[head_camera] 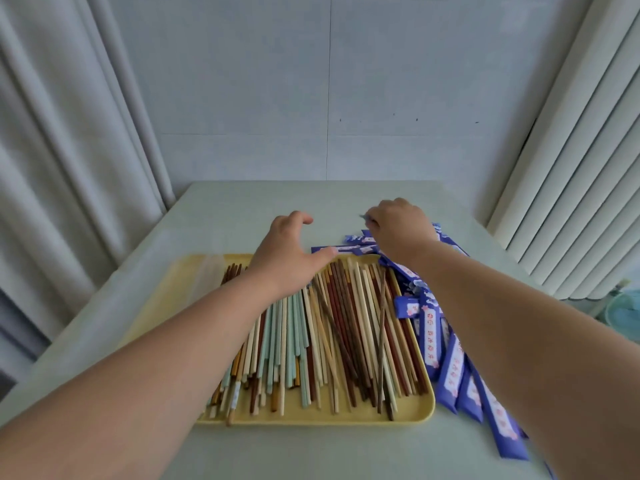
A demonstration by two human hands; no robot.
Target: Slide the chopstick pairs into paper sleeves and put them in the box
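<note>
Chopsticks [332, 327], a whole jumble of them, lay loose in the yellow tray [311, 419] at the lower middle of the frame, mint, cream, brown and red all mixed, none of them sleeved. The blue sleeves [453, 362] sprawled beside the tray's right edge, running from the lower right up towards the centre.

My right hand [401, 223] was out past the top of that pile, fingers curled down, and a blurred scrap of blue poked out at their left side. I judged I had one sleeve [363, 217] pinched by its end, though the blur left the pinch unclear. My left hand [287, 251] arched over the tray's far end, fingers loose and apart, thumb out towards the nearest sleeves, nothing in it that I could see.

So this was the fetching step: sleeve first, sticks not yet picked. Next I reckoned I needed a matching pair, two of one colour, teased out of the heap with the left, tips lined up, then fed into the sleeve's open mouth. No box showed anywhere on the table [242, 209].
</note>
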